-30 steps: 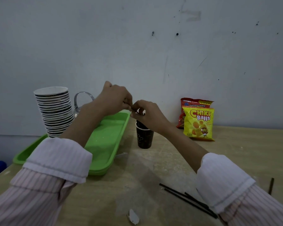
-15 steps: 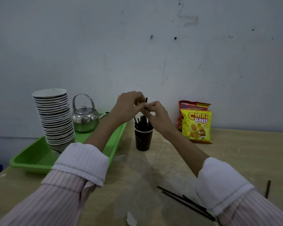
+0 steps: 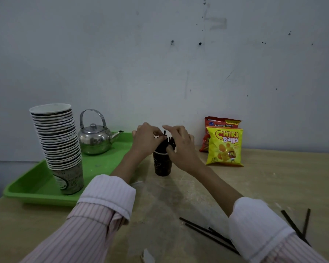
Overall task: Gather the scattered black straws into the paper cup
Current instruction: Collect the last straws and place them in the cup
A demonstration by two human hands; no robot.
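Seating the bundle
The left hand [image 3: 146, 142] and right hand [image 3: 181, 149] pinch thin black straws [image 3: 164, 136] upright, settling them into the dark paper cup [image 3: 162, 165].

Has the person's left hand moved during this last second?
Yes. The left hand has dropped and shifted right toward the paper cup. It was up and left of the rim, and now it holds the straws standing in it.

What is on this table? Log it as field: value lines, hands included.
cup: black paper cup, upright beside green tray
in cup: bundle of straws, standing
left hand: pinches the bundle
right hand: against the bundle, grip unclear
loose straws: on table, by right sleeve
on tray: stacked paper cups, steel kettle
back: snack bags
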